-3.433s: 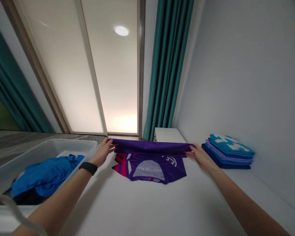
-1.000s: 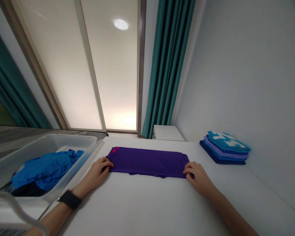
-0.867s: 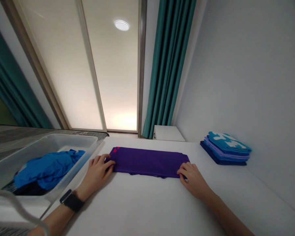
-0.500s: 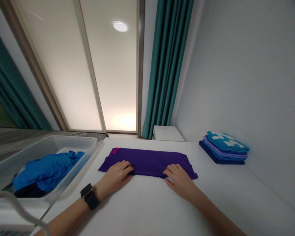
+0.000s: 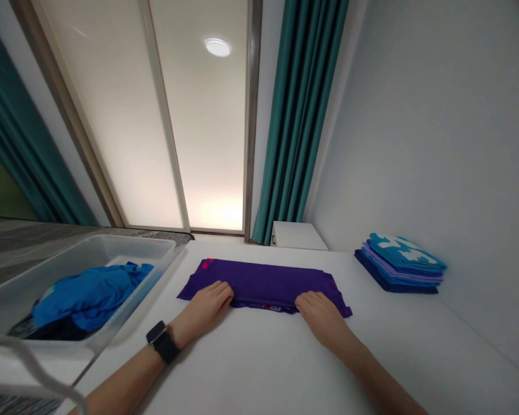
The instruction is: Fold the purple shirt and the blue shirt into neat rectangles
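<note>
A purple cloth (image 5: 263, 282) lies folded into a long strip across the white table (image 5: 242, 357), with a red patch at its far left corner. Its near edge is slightly raised, and a small printed label shows beneath. My left hand (image 5: 211, 302), with a black watch on the wrist, pinches the near edge left of the middle. Fingers closed, my right hand (image 5: 320, 314) grips the same edge toward the right end. Both thumbs are largely hidden under the hands.
At the left, a translucent plastic bin (image 5: 164, 253) holds rumpled blue and dark clothes (image 5: 90, 294). A stack of folded blue and lilac clothes (image 5: 402, 262) stands at the right near the wall. A pale cable (image 5: 34, 369) crosses the lower left corner.
The cloth's near edge has lifted a little between my hands, exposing the printed label. My fingers have curled tighter on it. The whole view has shifted slightly.
</note>
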{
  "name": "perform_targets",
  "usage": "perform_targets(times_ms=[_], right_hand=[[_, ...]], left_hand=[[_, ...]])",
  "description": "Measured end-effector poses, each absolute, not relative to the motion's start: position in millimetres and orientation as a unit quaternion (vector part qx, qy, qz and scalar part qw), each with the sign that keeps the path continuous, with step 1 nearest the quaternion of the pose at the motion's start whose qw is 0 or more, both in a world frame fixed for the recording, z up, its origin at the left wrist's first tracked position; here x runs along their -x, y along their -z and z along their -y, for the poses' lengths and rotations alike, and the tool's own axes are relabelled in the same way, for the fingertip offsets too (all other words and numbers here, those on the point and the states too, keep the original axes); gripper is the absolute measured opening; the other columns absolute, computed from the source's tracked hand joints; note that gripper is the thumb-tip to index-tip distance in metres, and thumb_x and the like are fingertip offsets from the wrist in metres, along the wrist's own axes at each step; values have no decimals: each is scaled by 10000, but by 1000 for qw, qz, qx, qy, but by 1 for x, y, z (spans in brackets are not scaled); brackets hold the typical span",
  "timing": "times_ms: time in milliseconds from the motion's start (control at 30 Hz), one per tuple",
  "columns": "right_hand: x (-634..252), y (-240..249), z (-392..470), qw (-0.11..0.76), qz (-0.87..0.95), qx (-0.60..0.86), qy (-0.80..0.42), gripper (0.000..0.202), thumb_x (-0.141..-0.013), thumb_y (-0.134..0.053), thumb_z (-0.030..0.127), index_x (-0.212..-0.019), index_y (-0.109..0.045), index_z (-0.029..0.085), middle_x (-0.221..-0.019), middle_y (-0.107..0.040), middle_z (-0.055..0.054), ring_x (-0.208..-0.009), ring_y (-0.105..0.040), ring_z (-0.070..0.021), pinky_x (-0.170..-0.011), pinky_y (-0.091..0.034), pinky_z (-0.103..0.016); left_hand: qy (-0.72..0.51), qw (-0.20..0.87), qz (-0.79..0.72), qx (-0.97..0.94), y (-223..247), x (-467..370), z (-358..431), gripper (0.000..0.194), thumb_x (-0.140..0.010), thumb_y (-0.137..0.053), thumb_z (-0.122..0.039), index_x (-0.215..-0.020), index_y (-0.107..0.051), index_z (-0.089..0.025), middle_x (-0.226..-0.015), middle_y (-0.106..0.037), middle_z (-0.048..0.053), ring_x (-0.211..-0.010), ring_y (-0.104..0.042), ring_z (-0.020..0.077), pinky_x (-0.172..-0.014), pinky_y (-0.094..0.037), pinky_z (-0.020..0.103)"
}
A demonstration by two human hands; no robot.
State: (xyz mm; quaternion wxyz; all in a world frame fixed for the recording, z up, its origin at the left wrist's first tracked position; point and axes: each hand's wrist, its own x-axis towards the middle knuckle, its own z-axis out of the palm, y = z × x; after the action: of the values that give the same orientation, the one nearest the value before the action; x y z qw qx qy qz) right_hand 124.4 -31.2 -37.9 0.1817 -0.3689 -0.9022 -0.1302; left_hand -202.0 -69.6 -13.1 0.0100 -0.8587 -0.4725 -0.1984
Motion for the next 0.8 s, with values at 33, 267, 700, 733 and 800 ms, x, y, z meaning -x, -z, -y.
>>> perform_targets(times_ms=[33,267,700,733,800], right_hand=[[-124,38,32,183,901,370,135,258,-910,-413,21,-793,-553,204,-763,-622,-22,-717,-547,-190,-678,-343,-323],[-120,30,39,197,910,346,116,176,-899,-460,70,-859,-571,200,-908,-633,-59,-837,-560,-212,-748,-384,-340],[-116,33,38,139,926,329,119,181,-883,-497,35,-825,-567,190,-903,-628,-43,-854,-574,-188,-733,-409,-309],[-116,33,38,133,928,328,116,190,-886,-484,29,-832,-570,190,-910,-631,-45,-869,-577,-189,-738,-413,-310],[-118,33,38,123,931,325,107,205,-892,-465,24,-850,-578,189,-933,-638,-51,-903,-582,-194,-756,-424,-317]], left_hand=[[196,13,471,860,13,202,70,235,-983,-352,-193,-866,-555,-192,-841,-586,44,-773,-538,181,-690,-409,287],[163,42,448,878,15,204,71,155,-947,-420,-186,-945,-574,-198,-928,-598,55,-870,-543,203,-801,-404,338],[163,3,460,873,16,204,70,163,-973,-399,-177,-900,-543,-200,-907,-585,36,-841,-537,183,-773,-429,302],[162,-2,461,873,14,203,71,171,-974,-389,-171,-896,-539,-198,-900,-583,36,-836,-534,184,-769,-430,302],[157,-4,459,874,11,202,72,185,-976,-375,-165,-898,-540,-197,-901,-585,39,-835,-531,184,-767,-432,302]])
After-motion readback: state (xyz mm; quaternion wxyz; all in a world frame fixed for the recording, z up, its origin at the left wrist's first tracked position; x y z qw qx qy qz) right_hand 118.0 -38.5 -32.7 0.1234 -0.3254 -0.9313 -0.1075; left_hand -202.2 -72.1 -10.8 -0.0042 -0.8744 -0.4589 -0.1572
